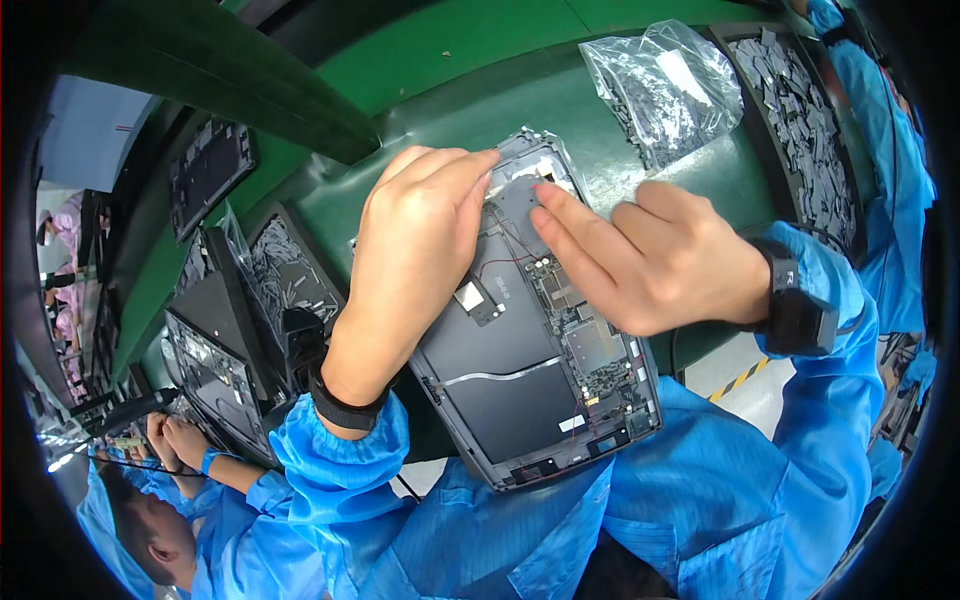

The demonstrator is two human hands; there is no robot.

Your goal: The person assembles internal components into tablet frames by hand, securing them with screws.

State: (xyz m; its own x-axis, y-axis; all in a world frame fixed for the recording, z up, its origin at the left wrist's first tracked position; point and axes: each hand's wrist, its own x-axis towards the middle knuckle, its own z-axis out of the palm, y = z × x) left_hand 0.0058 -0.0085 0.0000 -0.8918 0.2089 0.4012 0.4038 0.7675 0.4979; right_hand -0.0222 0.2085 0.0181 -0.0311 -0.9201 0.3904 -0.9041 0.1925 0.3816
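Note:
An opened flat electronic device, like a large tablet (495,340), lies tilted before me with its inside up. It shows a dark battery, a circuit board along the right and a pale ribbon cable across the lower part. My left hand (415,225) is closed at its far end, thumb and forefinger pinched by a grey plate (515,203). What sits between those fingertips is hidden. From the right, my right hand (655,260) comes in with two fingertips closed at the plate's right edge and the other fingers curled. Thin red wires run just below the plate.
A clear plastic bag (665,95) of small dark parts lies beyond the device. To its right stands a tray (800,130) heaped with grey pieces. More trays and opened devices (215,375) stand at left, where a co-worker in blue (200,480) works. A green post (230,80) rises behind.

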